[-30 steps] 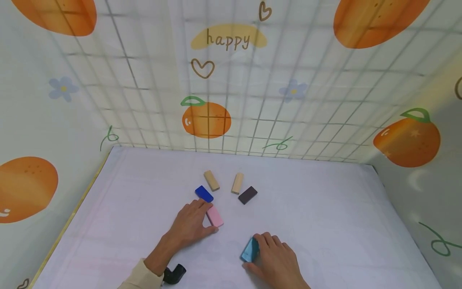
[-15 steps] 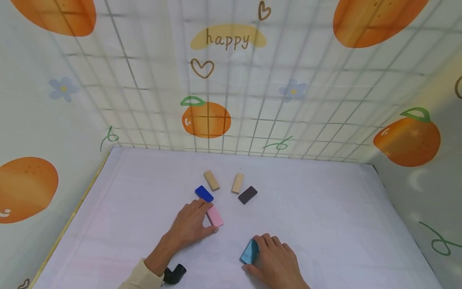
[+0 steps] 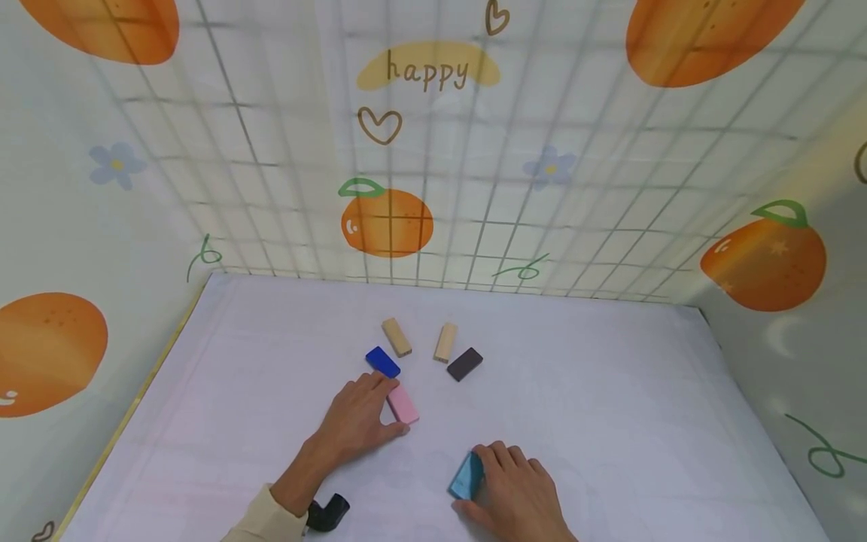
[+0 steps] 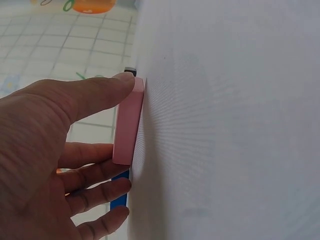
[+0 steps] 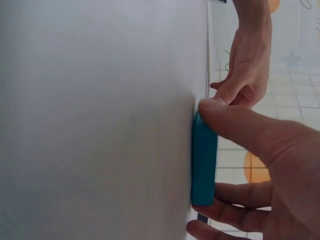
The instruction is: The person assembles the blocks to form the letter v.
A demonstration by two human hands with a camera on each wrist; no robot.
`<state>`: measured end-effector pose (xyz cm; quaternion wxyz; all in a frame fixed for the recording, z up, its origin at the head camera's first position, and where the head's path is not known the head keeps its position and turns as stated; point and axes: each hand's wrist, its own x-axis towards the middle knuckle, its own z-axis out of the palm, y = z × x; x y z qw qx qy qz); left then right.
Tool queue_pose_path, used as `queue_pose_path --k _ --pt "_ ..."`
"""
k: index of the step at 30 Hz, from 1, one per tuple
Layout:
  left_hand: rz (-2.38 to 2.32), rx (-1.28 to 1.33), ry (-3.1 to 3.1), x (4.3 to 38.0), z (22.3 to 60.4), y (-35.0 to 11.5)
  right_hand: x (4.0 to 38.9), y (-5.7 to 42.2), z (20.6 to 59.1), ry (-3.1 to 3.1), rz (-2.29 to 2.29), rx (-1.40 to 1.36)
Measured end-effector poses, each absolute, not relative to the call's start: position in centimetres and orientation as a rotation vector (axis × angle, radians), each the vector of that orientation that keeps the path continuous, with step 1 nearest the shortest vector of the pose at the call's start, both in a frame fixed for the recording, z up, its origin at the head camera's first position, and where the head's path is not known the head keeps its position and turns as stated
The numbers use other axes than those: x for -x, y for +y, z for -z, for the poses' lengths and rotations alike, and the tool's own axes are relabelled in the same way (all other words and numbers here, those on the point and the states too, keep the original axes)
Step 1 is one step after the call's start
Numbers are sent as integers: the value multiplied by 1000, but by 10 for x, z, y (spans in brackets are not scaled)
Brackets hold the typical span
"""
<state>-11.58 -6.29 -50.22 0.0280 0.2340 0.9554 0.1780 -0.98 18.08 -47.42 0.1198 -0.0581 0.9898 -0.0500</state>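
Note:
My left hand holds a pink block by its two ends, thumb at the near end and fingers at the far end. In the left wrist view that pink block lies along the white tabletop. Just past it is a blue block, close to my left fingertips. Nearer the front, my right hand grips a teal block between thumb and fingers. The right wrist view shows the teal block low against the table, with the thumb on one end.
Two plain wooden blocks and a dark brown block lie farther back on the white table. A black elbow-shaped object is beside my left wrist. A printed curtain wall stands behind.
My right hand and the teal block have shifted slightly toward me and a little left. The left hand still holds the pink block in place.

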Motion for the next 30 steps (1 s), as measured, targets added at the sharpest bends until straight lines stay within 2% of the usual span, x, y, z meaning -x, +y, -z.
queue_pose_path --k 30 --pt "-587 -714 2952 114 501 -63 8 180 474 2890 146 193"
